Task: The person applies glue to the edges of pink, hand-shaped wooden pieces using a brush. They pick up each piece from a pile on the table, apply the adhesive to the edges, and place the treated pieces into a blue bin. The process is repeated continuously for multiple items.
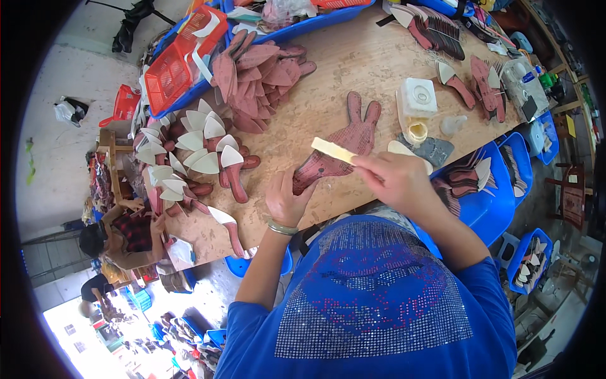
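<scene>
My left hand [287,199] grips the near end of a small stack of reddish-brown insoles [338,142], fingers and thumb on either side. The stack lies on the table, its narrow ends fanned apart at the far side. In my right hand [394,180] is a flat cream-coloured strip [333,151], pinched at one end and held over the insoles. Whether the strip touches them I cannot tell. Beyond my right hand stand a small yellowish open pot [415,131] and a white square container [418,96]. A pale pointed piece [404,150] lies partly hidden behind that hand.
Insoles with pale tips [205,161] lie spread at the left, below a heap of plain reddish insoles [255,82]. Red baskets [169,79] sit back left. More insoles [435,31] line up at the far right. Blue bins [486,205] hold insoles beside me. Another person [129,230] works at the left.
</scene>
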Tool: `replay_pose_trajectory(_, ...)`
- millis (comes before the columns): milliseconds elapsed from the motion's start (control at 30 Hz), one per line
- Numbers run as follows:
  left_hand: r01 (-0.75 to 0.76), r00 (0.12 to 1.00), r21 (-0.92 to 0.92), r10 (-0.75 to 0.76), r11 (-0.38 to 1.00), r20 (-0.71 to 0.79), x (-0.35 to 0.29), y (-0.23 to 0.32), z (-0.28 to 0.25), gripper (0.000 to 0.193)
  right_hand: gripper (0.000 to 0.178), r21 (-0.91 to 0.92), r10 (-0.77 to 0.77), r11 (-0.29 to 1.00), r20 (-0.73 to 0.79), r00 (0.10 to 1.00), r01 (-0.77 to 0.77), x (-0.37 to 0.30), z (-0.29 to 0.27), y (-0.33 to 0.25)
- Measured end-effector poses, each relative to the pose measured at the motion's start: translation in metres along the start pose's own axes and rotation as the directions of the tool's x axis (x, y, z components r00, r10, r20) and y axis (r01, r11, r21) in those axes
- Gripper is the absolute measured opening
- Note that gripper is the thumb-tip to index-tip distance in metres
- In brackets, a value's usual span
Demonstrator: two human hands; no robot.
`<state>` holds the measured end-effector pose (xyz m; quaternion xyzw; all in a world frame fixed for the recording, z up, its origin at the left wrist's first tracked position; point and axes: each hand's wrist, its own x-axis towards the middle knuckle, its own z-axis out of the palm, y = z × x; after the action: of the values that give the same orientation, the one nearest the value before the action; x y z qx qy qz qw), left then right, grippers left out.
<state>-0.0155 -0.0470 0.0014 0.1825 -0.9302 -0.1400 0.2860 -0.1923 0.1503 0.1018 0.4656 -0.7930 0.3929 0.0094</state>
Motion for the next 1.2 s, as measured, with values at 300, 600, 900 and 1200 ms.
replay_pose_trajectory(300, 0.096, 0.994, 0.016, -0.095, 0.995, -0.047, -0.023, -0.014, -0.009, 0.055, 0.013, -0.113, 0.191, 0.973, -0.089, 0.977, -0.201, 0.007, 0.009, 0.049)
replay_pose_trajectory(600, 0.315, 0.942, 0.030, -0.309, 0.948, -0.127, -0.064, -0.020, -0.018, 0.055, 0.016, -0.008, 0.208, 0.978, 0.135, 0.969, -0.209, 0.009, 0.024, 0.028)
replay_pose_trajectory(900, 0.784, 0.564, -0.311, -0.825, 0.537, -0.001, -0.126, -0.043, -0.032, 0.065, 0.021, 0.237, 0.222, 0.920, 0.340, 0.914, -0.311, 0.000, 0.069, 0.030)
replay_pose_trajectory(1200, 0.762, 0.056, -0.636, -0.991, 0.120, -0.121, -0.242, -0.160, -0.020, 0.046, 0.021, 0.244, 0.268, 0.881, 0.449, 0.852, -0.406, -0.009, 0.084, 0.017)
